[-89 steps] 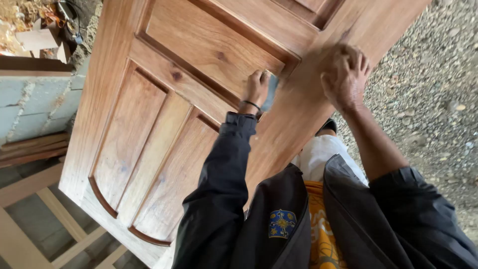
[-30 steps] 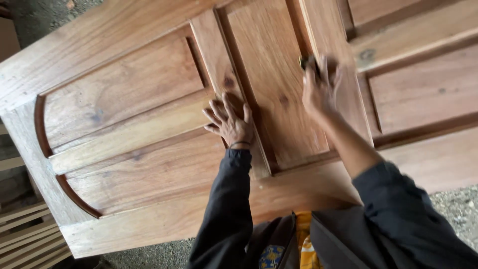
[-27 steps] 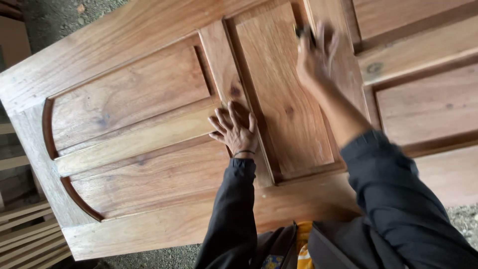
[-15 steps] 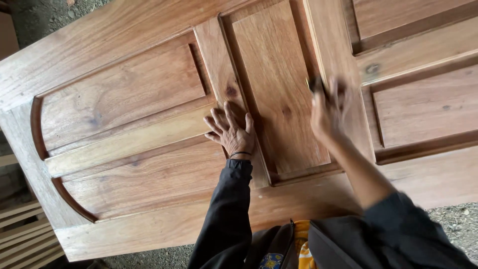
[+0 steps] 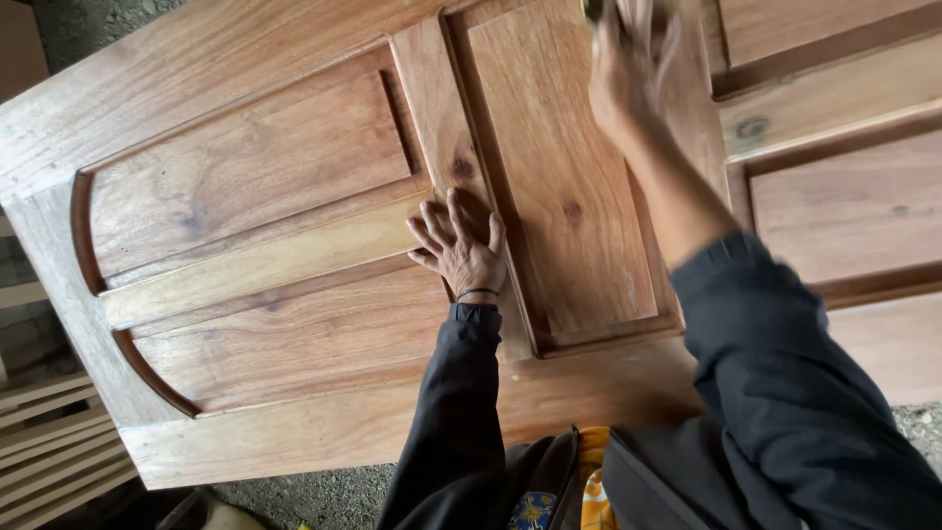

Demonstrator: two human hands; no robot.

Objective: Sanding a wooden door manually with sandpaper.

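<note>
Large reddish-brown panelled wooden door (image 5: 294, 245), lying broadside across the view and filling most of it, its near edge just in front of the person's body. The left hand (image 5: 459, 250) rests flat on the door, fingers (image 5: 432, 221) spread open and pointing far-left, palm on the upright rail between the left arched panels and the tall middle panel (image 5: 564, 186); the fingertips lie at the end of the plain crosspiece (image 5: 255, 265) that divides the two arched panels. A thin dark band circles that wrist above a black sleeve (image 5: 446, 412). The right hand (image 5: 628, 69) is farther away, near the top edge of the view, pressed against the rail at the right of the tall middle panel; it is blurred, its fingers loosely extended, and a small dark object shows at the fingertips, too indistinct to identify or to tell whether gripped. Pale wooden slats (image 5: 49, 432) lie at the near left, grey gravel ground (image 5: 294, 491) below the door's near edge.
</note>
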